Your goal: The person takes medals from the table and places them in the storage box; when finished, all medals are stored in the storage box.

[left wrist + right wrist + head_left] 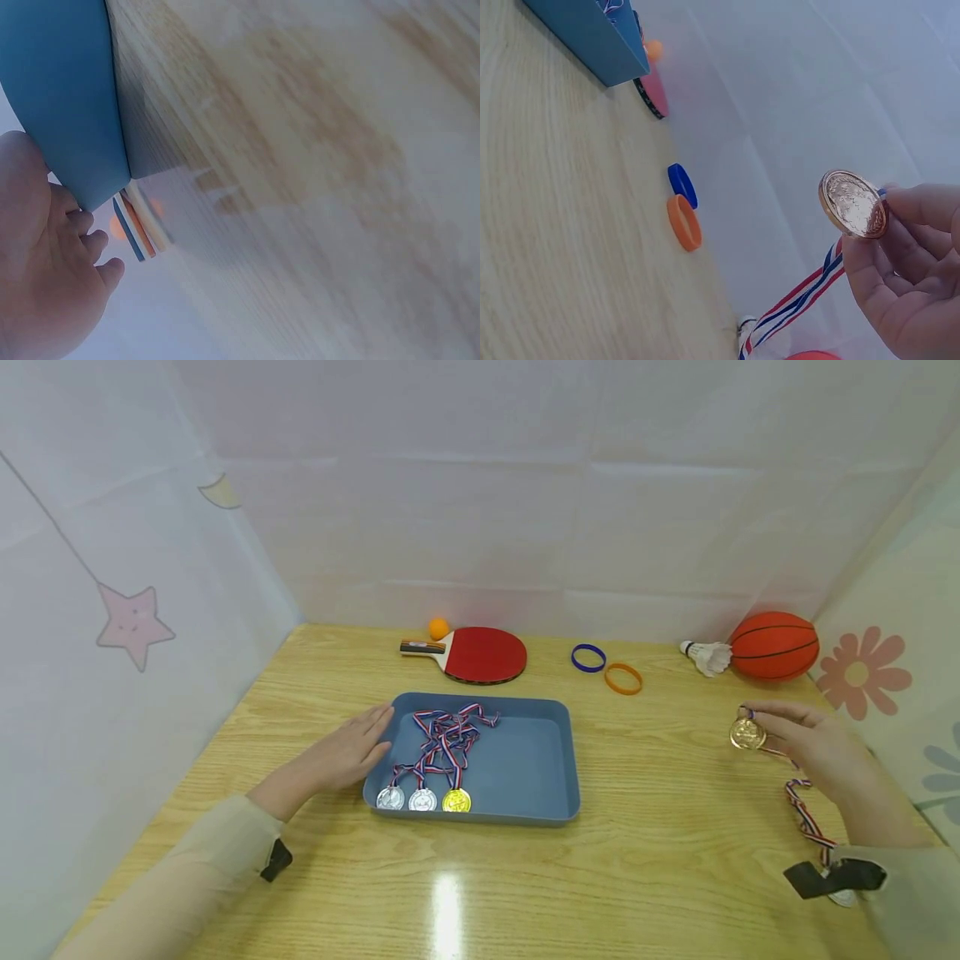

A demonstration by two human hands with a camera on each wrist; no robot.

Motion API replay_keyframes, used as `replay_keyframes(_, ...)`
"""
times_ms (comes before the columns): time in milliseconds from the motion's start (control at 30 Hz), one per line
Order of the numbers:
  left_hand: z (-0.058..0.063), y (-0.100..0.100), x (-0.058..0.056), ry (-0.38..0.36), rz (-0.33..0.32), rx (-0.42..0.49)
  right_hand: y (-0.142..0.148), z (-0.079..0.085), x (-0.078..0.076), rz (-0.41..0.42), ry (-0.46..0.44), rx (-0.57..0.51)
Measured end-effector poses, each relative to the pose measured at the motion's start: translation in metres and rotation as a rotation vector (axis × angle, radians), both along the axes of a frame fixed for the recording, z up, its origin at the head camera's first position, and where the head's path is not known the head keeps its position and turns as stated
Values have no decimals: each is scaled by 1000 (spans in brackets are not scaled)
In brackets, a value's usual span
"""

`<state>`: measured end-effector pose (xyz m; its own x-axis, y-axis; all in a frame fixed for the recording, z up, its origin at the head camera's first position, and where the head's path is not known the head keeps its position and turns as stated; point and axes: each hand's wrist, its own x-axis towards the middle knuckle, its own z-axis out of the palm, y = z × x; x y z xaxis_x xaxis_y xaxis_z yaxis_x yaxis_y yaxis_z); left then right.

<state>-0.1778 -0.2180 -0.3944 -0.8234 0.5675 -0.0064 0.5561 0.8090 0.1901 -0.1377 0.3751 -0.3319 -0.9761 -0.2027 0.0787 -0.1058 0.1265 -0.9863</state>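
In the head view my right hand (821,752) pinches a bronze-gold medal (747,734) near its top, above the right side of the table. Its red, white and blue ribbon (799,304) trails down from the fingers in the right wrist view. My left hand (341,756) lies with extended fingers against the left side of a blue-grey tray (572,760). Inside the tray, two silver medals (422,800) and a bright gold medal (456,801) line the near edge, their striped ribbons (446,739) tangled behind them. A silver medal (842,898) is partly hidden under my right wrist.
A red table tennis bat (486,655) and an orange ball (438,628) lie behind the tray. Farther right are a blue wristband (588,658), an orange wristband (623,679), a shuttlecock (707,657) and a small basketball (774,647). White printed sheets (480,527) enclose the table.
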Motion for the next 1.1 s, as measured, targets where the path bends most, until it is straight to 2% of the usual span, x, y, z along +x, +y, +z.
replay_keyframes(100,-1,0,0,3,0,0,-3,13,-4,-73,-2,81)
replay_keyframes(167,-1,0,0,2,0,1,-7,22,-7,-118,-9,45)
replay_keyframes(267,-2,0,0,0,0,3,-12,34,-12,-134,1,-42)
replay_keyframes(500,-2,0,-1,-4,-1,-5,-27,55,-22,-58,11,-213)
replay_keyframes(667,0,0,0,-4,-3,0,-46,63,-29,-4,55,-345)
replay_keyframes(733,1,0,1,-1,-4,-3,-55,67,-30,-11,74,-361)
replay_keyframes(933,0,0,0,4,-7,-5,-79,85,-33,-69,109,-291)
replay_keyframes(1100,0,0,0,1,-7,1,-99,102,-34,-8,127,-391)
